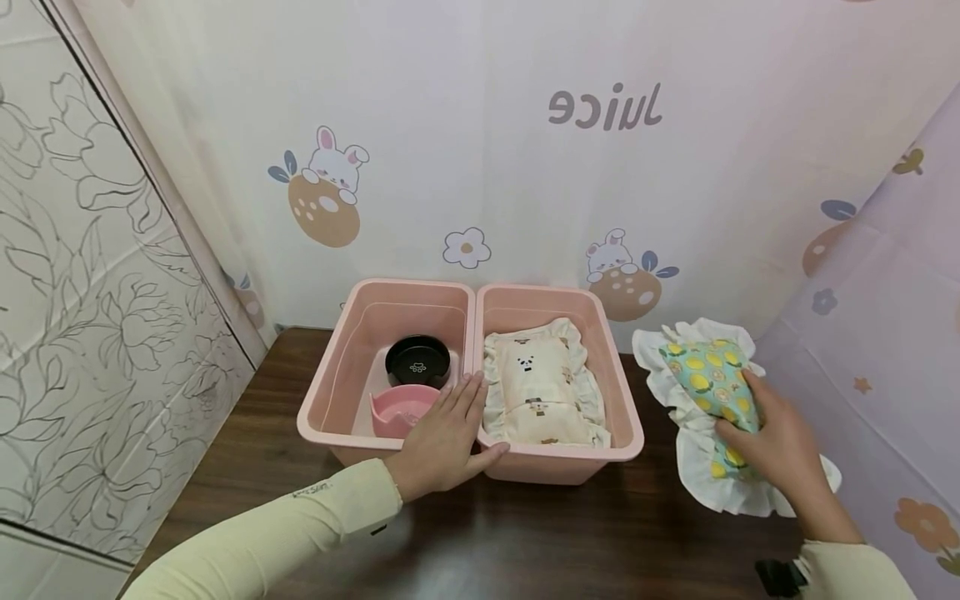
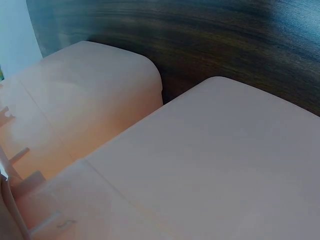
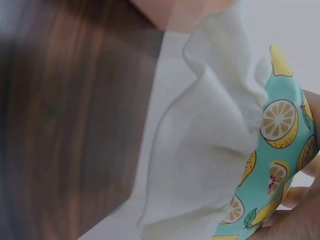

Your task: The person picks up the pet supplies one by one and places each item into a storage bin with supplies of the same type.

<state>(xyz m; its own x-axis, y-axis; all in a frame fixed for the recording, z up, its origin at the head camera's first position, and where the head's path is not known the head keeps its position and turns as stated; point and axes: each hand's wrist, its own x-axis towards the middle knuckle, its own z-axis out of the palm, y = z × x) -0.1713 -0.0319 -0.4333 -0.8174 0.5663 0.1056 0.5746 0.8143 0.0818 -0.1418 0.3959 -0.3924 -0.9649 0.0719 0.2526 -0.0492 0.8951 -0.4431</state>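
My right hand grips a small pillow with a green lemon print and a white ruffled edge, to the right of two pink bins. In the right wrist view the lemon pillow is bunched between thumb and fingers. My left hand lies flat, fingers straight, across the front rims where the left bin and right bin meet. A black bowl and a pink bowl stand in the left bin. Inside the right bin lies a cream pillow with ruffles and little bear prints.
Both bins stand side by side on a dark wooden table, close to a printed curtain at the back. A panel with flower drawings rises on the left. Another printed curtain hangs at the right.
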